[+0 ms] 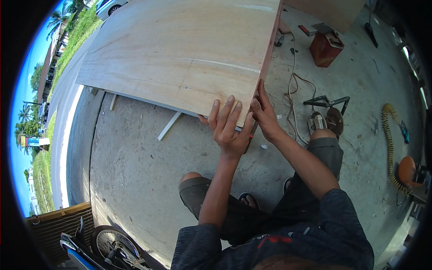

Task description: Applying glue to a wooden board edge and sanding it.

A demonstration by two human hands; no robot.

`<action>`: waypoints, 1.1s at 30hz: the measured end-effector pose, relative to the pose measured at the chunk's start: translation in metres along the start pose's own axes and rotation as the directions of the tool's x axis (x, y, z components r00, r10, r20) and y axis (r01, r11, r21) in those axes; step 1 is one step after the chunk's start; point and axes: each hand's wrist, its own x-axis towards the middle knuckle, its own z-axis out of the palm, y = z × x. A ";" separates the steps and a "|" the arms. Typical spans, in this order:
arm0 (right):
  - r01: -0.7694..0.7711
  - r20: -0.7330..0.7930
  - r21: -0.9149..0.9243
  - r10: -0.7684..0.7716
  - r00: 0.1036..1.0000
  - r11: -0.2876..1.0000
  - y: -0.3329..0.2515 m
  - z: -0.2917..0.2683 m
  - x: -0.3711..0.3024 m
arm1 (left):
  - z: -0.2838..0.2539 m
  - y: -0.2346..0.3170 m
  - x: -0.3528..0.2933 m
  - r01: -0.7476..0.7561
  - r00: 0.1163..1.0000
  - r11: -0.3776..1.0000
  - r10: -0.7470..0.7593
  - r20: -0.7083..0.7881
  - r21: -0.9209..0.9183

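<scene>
"Left hand (231, 133): fingers spread on the near corner of the wooden panel (180, 49), touching its upper face."

"Right hand (267, 118)?"

"Just right of it, against the panel's side edge. Can't tell if it pinches anything."

"Long axis?"

"Unclear; far end out of view. Panel reaches forward and left from both hands; left is nearer the broad face, right the side."

"Farther out?"

"Cable (294, 75) right of the right hand; red box (325, 50) beyond, ahead and right."

a dark grey short-sleeved shirt (310, 245) with red print (274, 241), dark shorts (245, 220), dark sandals (254, 200).
</scene>
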 end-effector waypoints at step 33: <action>-0.032 -0.113 0.023 0.034 0.993 0.999 0.010 0.023 -0.003 | -0.025 0.019 0.040 0.251 0.897 0.961 -0.275 0.346 0.114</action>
